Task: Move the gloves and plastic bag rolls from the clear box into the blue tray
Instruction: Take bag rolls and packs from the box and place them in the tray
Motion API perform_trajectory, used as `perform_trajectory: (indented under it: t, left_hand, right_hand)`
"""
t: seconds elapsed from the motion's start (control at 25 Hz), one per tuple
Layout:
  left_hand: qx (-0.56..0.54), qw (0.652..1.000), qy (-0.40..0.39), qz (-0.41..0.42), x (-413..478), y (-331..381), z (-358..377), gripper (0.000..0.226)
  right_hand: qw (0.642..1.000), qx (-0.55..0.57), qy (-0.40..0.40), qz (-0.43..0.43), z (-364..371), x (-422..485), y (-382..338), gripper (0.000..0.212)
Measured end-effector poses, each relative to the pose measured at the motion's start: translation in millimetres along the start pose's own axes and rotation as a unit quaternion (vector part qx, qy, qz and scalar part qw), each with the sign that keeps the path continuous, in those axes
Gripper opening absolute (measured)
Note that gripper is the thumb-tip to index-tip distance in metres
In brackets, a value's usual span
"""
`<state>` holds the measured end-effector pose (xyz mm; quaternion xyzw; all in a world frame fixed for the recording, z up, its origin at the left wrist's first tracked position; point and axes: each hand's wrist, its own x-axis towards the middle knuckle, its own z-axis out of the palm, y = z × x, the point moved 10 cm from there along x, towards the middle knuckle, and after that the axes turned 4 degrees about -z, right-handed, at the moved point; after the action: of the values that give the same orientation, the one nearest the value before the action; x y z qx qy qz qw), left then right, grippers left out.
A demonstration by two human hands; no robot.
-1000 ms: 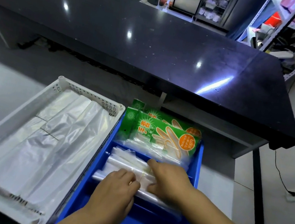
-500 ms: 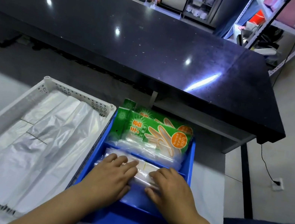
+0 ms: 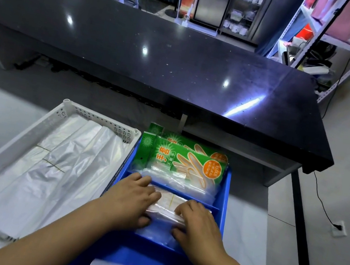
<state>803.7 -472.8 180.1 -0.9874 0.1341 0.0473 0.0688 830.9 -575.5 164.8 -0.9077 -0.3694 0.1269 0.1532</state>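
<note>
gloves [image 3: 187, 162] in blue tray [image 3: 226, 188] | bag rolls [image 3: 171, 203] gripped there by left hand [image 3: 131, 199], right hand [image 3: 197, 226] | clear box unseen, remainder unjudged

Green glove packs [image 3: 187, 160] fill the far compartment of the blue tray [image 3: 226, 188], clear bags [image 3: 169, 201] the middle

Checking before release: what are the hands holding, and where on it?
The bundle of clear bags, in the blue tray: left hand on its left end, right hand on its right end, fingers over the top, thumbs at the near edge.
</note>
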Motion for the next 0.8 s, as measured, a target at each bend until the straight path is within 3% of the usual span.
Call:
perform_trajectory:
  t: [0.2, 0.36, 0.48, 0.68, 0.8]
  left_hand:
    - [-0.011, 0.994, -0.075, -0.082, -5.7, -31.3, 19.6, 0.063]
    - [-0.069, 0.995, -0.057, -0.05, -0.5, -23.5, 10.9, 0.058]
    - [-0.135, 0.985, -0.099, -0.046, 5.2, -15.1, 15.8, 0.063]
    - [-0.073, 0.976, -0.191, -0.069, 9.9, -18.8, 26.7, 0.07]
    - [-0.002, 0.985, -0.168, -0.035, 14.1, -15.9, 19.2, 0.068]
  right_hand:
    - [1.0, 0.019, 0.0, 0.004, -5.1, -2.4, -1.3, 0.024]
    - [1.0, 0.025, 0.003, -0.004, -8.6, -7.4, -2.4, 0.031]
    - [0.999, 0.024, -0.009, -0.025, -8.7, -10.9, -3.6, 0.037]
    - [0.997, 0.016, -0.019, -0.078, -6.5, -13.6, -9.8, 0.039]
    - [0.996, 0.023, -0.01, -0.09, -9.3, -11.4, -8.0, 0.035]
